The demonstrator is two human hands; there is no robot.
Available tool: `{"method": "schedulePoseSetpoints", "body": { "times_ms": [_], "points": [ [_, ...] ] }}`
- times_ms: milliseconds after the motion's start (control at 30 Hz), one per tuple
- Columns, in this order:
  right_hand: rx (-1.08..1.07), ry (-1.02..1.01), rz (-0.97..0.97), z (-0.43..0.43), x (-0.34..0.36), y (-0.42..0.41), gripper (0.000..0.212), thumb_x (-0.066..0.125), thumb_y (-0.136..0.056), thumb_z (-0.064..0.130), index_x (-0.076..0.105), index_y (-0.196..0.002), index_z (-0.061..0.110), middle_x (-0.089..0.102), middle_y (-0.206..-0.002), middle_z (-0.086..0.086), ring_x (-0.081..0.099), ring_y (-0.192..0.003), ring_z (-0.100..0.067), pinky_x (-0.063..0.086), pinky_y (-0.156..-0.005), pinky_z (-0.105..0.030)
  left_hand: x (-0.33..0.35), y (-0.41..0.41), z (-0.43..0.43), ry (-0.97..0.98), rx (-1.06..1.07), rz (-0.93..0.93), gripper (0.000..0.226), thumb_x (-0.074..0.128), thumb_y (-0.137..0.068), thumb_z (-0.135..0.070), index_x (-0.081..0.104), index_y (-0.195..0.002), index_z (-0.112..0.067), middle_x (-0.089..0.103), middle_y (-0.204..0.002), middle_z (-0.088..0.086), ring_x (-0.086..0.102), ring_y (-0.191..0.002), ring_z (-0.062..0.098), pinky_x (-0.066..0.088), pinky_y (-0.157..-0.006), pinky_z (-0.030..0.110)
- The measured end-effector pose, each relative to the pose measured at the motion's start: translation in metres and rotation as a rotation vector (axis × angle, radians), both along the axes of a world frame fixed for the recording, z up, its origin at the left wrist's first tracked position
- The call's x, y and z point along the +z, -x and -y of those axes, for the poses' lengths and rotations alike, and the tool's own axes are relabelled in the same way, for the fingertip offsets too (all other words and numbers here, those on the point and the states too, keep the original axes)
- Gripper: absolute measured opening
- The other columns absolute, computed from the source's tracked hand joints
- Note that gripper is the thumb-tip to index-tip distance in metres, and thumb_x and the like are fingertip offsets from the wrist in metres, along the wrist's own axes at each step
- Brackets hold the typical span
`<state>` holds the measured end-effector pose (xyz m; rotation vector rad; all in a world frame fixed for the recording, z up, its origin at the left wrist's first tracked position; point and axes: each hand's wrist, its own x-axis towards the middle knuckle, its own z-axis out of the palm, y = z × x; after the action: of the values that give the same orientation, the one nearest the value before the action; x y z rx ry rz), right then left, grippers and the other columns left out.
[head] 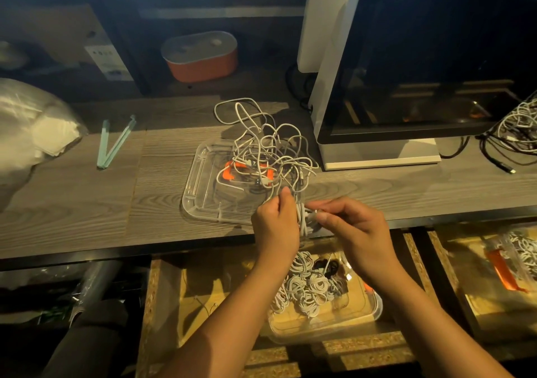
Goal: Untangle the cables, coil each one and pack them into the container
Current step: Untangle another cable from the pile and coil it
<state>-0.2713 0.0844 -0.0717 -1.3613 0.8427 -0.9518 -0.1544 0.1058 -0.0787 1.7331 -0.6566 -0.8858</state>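
White cables (270, 151) are lying in a loose knot on the desk (87, 203), heaped over a clear tray (197, 197) with an orange piece (229, 174) showing beneath them, just left of the base of the monitor (406, 72).

In the head view, I am working at the near edge of that knot. My left hand (276, 220) is curling its fingers round a few strands where they are leaving the heap, thumb and fingertips closed on them. My right hand (357, 232) is pinching a gathered length (304, 217) of cable just beside the left, fingers bent and tight on it. Whether a plug is sitting in that pinch I cannot tell.

Below the near desk edge, in an open drawer (154, 290), a clear container (374, 313) is holding a good many coiled cables (308, 287), so I am judging part of the packing as done. Most of the heap on the desk is looking uncoiled and tangled, and a second heap (520, 125) is waiting at the far right. I am judging a lot as left: freeing this length, winding it, dropping it into the container, then repeating.
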Motion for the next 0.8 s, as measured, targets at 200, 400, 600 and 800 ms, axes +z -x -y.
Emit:
{"method": "schedulePoseSetpoints", "body": {
  "times_ms": [200, 400, 600, 800],
  "points": [
    [-0.069, 0.334, -0.199, -0.009, -0.020, -0.009, 0.010, 0.060, -0.085, 0.008, 0.069, -0.086, 0.013, 0.072, -0.099, 0.008, 0.066, -0.096, -0.009, 0.052, -0.082, -0.021, -0.009, 0.003, 0.010, -0.131, 0.148, -0.209, 0.046, 0.046, -0.095, -0.023, 0.045, -0.050, -0.017, 0.041, -0.044, -0.006, 0.038, -0.050, 0.014, 0.029, -0.052, 0.028],
    [0.136, 0.690, -0.451, -0.004, -0.033, -0.001, 0.035, 0.062, -0.083, 0.022, 0.063, -0.117, 0.014, 0.059, -0.127, 0.005, 0.054, -0.119, -0.006, 0.044, -0.100, -0.022, -0.015, 0.003, 0.004, -0.119, 0.333, -0.399, 0.037, 0.046, -0.096, -0.030, 0.057, -0.065, -0.014, 0.056, -0.060, 0.003, 0.052, -0.059, 0.018, 0.040, -0.057, 0.029],
    [-0.030, 0.295, -0.357, -0.010, -0.029, -0.001, 0.057, 0.073, -0.078, 0.021, 0.044, -0.123, 0.042, 0.057, -0.104, 0.028, 0.058, -0.098, 0.003, 0.050, -0.085, -0.017, -0.005, 0.001, 0.005, -0.051, 0.103, -0.173, 0.046, 0.032, -0.098, -0.048, 0.055, -0.069, -0.019, 0.060, -0.069, 0.002, 0.057, -0.061, 0.011, 0.045, -0.057, 0.025],
    [-0.105, 0.238, -0.377, -0.005, -0.034, 0.006, 0.049, 0.073, -0.078, 0.011, 0.053, -0.117, 0.034, 0.061, -0.090, 0.016, 0.060, -0.082, -0.003, 0.053, -0.075, -0.019, -0.014, 0.007, -0.009, -0.094, -0.173, -0.122, 0.037, 0.027, -0.098, -0.048, 0.046, -0.071, -0.033, 0.055, -0.059, -0.012, 0.055, -0.050, -0.008, 0.046, -0.053, 0.011]
  ]
}}
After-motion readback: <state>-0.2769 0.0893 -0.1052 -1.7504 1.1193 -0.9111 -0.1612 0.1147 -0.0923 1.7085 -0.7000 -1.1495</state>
